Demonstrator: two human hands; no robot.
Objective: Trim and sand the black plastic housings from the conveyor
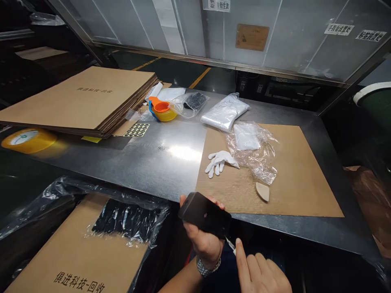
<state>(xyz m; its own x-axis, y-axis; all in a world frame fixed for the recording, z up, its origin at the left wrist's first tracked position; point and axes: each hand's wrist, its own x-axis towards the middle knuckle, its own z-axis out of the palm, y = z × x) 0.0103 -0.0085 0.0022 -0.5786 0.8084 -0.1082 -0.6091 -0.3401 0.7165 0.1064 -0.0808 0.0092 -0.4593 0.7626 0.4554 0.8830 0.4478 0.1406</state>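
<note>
My left hand [206, 244] is wrapped round a dark, rounded rectangular block [203, 213] and holds it tilted at the front edge of the table. A small pale mark shows on the block's dark face; its exact kind I cannot make out. In my right hand [259, 268] is a slim pointed tool with a white handle [231, 245], gripped between the fingers. Its thin tip is at the block's lower right edge; whether it touches I cannot tell. Beyond my hands, a white glove [220, 162] and a beige wedge-shaped piece [262, 191] lie on a cardboard sheet [299, 175].
Crumpled clear plastic [265, 156] and a white bag [225, 112] lie farther back. Stacked cardboard [91, 95], a yellow tape roll [29, 140] and an orange-yellow tape dispenser [163, 110] occupy the left side. A plastic-lined bin [65, 191] stands below the metal table [152, 158].
</note>
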